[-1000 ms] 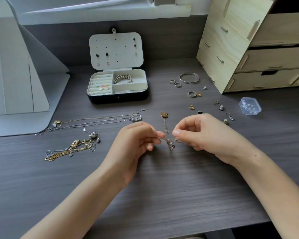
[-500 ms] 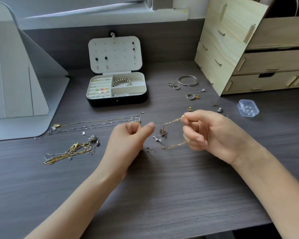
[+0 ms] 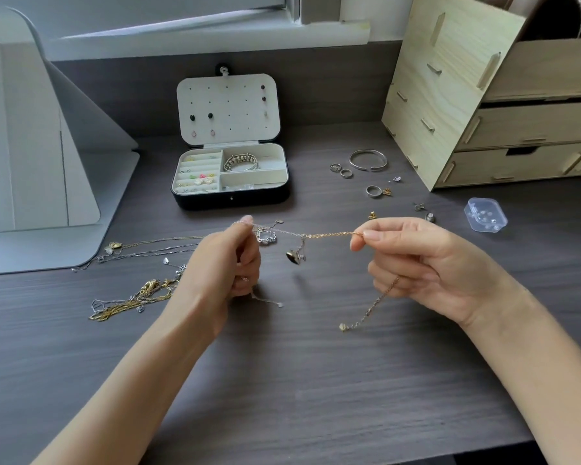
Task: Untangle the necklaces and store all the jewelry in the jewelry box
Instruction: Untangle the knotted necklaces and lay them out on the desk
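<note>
left hand (image 3: 228,263) pinching silver end, fingers curled | right hand (image 3: 416,263) pinching gold end, thumb to forefinger | tangled necklaces (image 3: 316,235) taut between hands, lifted, in front of open jewelry box (image 3: 230,200) | pendant (image 3: 292,256) hanging mid-span | other chains (image 3: 141,293) front-left of box

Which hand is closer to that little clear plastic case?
Right. The right hand is just left of the clear plastic case; the left hand is much farther left. Both pinch the tangled chains.
</note>
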Available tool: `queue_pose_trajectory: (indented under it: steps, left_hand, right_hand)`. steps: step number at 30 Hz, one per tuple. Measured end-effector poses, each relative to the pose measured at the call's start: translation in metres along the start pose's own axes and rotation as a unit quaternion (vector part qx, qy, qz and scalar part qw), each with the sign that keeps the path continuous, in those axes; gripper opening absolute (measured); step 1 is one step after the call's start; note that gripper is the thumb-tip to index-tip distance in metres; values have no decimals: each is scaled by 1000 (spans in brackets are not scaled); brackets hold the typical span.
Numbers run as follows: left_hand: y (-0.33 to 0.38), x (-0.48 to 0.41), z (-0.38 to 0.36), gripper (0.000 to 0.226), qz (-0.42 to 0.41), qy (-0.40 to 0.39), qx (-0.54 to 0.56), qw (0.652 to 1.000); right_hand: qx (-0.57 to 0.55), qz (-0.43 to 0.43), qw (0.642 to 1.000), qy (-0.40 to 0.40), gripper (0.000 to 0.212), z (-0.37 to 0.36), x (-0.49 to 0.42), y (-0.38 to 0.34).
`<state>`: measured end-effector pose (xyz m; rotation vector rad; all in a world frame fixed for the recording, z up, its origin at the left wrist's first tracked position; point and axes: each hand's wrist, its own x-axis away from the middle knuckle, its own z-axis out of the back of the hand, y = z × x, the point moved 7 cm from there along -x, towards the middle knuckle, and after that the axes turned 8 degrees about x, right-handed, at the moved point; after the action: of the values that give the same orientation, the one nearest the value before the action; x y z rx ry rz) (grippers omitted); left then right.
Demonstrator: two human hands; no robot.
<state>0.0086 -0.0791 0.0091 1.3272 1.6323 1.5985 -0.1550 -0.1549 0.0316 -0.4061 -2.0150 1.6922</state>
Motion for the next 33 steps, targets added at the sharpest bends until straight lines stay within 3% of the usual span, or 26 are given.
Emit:
queue_pose_trajectory:
  steps: [6, 12, 16, 19, 22, 26, 30, 33]
  left_hand:
    - [14, 1, 12, 55, -48, 17, -44, 998]
    - [39, 3, 24, 33, -111, 32, -141, 983]
    - [49, 27, 24, 32, -154, -18, -321, 934]
    - [35, 44, 23, 28, -136, -66, -449, 881]
    - [19, 55, 25, 24, -101, -116, -518, 841]
    - [19, 65, 28, 13, -81, -131, -579, 800]
    - [40, 66, 34, 26, -98, -55, -610, 784]
    - [54, 59, 24, 20, -145, -6, -609, 780]
  right_hand:
    - [44, 6, 998, 50, 10, 7, 0, -1]
    - [181, 60, 967, 168, 11, 16, 3, -15]
    - [302, 37, 949, 84, 9, -4, 17, -14]
    - [466, 4, 885, 10, 8, -21, 28, -1]
    - [584, 4, 812, -2, 8, -31, 37, 4]
    - [599, 36, 799, 33, 10, -34, 40, -5]
    - [588, 72, 796, 126, 8, -27, 29, -17]
    - [597, 68, 784, 155, 6, -27, 8, -16]
